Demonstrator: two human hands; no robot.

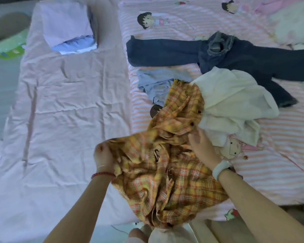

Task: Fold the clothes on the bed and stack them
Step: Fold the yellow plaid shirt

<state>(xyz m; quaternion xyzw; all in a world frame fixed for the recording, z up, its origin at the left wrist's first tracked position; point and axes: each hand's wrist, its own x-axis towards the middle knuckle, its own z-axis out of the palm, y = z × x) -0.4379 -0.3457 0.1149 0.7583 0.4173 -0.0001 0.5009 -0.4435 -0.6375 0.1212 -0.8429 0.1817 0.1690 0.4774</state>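
Nearest me, my left hand (104, 156) grips a bunched edge of the yellow plaid shirt (167, 174), which hangs crumpled over the bed's near edge. My right hand (201, 143) lies on the shirt's far side with fingers fairly straight. Beyond lie a white garment (232, 100), a pale blue garment (158, 81) and dark jeans (174, 50). Far left sits the folded stack (68, 27). I can read no labels.

No text, label or number (cartoon prints aside) can be read.
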